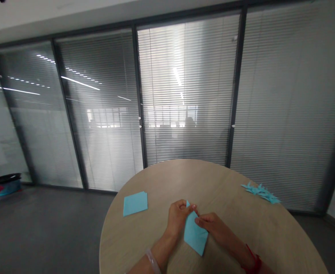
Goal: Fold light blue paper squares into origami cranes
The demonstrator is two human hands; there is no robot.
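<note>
L hand (pixel 178 217), R hand (pixel 210 225) pinch paper (pixel 196 235)

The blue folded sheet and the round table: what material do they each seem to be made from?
The blue folded sheet looks like thin matte paper: its creases are sharp and it shows no shine. The round table seems to be pale wood or wood-look laminate, with faint grain and a soft sheen; the look cannot settle which.

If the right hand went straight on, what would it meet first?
The right hand already touches the folded blue paper; just past that, probably the left hand, though depth is unclear.
</note>
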